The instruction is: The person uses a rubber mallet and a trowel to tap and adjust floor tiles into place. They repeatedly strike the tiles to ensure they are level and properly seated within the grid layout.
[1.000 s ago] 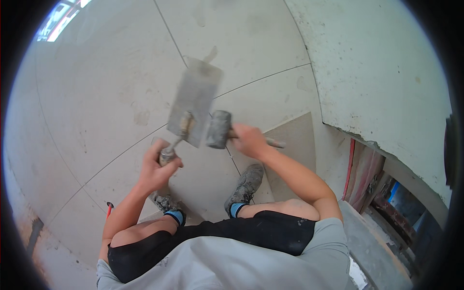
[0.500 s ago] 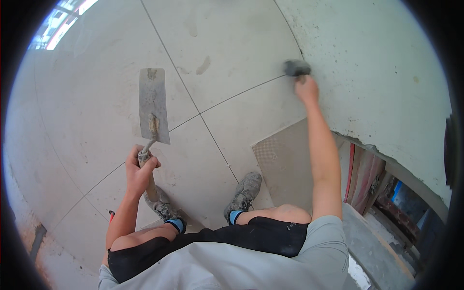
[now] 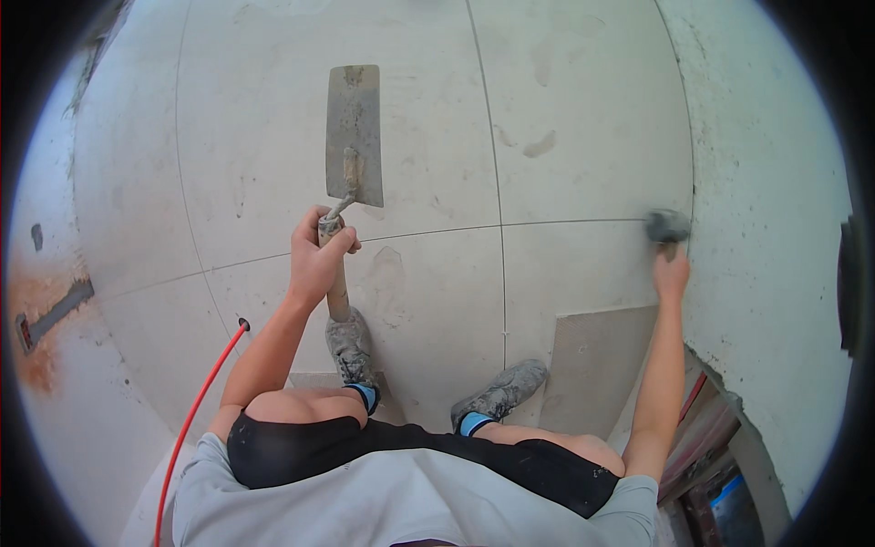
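Note:
My left hand (image 3: 317, 260) is wrapped round the wooden handle of a plastering trowel (image 3: 354, 123). Its long grey blade points away from me, above the tiled floor (image 3: 428, 155). At the far right, my right hand (image 3: 673, 275) grips the short handle of a black-headed mallet (image 3: 668, 225). The mallet head is at a tile joint close to the wall (image 3: 766, 237); whether it touches the tile I cannot tell. Below that joint, a loose-looking tile (image 3: 597, 351) lies at an angle beside my right arm.
A red hose (image 3: 196, 401) comes up from a hole in the floor by my left arm. My dusty shoes (image 3: 499, 394) stand on the tiles. Beyond the wall's broken lower edge at the right is an opening with pipes (image 3: 702, 428). A grey patched slot (image 3: 59, 313) marks the left wall.
My view has turned, so the tile joints and wall sit further right. Both hands keep their tools; trowel and mallet appear shifted right, the mallet lower in the picture.

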Available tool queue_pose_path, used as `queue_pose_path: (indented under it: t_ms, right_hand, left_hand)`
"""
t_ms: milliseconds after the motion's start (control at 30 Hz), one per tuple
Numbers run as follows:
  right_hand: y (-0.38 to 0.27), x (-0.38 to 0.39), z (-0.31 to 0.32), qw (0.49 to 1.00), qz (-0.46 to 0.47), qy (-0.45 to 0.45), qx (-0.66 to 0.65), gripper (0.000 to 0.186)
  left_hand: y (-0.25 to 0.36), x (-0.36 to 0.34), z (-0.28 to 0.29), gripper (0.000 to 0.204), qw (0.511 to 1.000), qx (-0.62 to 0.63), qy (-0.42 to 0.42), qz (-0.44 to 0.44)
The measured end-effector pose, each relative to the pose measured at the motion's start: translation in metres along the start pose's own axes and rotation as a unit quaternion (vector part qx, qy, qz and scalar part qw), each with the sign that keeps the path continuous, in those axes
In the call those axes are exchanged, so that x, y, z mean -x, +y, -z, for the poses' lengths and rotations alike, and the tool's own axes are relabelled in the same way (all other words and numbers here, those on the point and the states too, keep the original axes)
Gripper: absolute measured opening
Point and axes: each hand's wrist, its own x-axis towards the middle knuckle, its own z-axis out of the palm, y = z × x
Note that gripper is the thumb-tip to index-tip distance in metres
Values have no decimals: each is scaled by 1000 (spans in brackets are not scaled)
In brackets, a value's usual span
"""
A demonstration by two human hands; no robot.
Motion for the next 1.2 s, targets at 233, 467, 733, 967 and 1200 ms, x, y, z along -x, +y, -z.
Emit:
queue_pose_path:
  t_ms: [233,467,733,967,1200]
  right_hand:
    - [-82,38,25,908,-178,-178,-335,24]
    - [-204,72,15,843,-88,-344,-404,19]
    - [-264,14,-3,875,445,-187,35,18]
    - [-357,-147,-54,806,546,-88,211,13]
    - [-425,-180,40,905,398,-34,144,21]
  left_hand:
    - [-25,-2,30,18,994,-71,74,-48]
    - [-47,1,28,18,990,-133,8,-53]
    - [-40,-18,40,20,992,-35,103,-67]
    - [-38,-10,55,17,994,-21,94,-59]
    - [-53,1,71,20,994,50,92,-27]
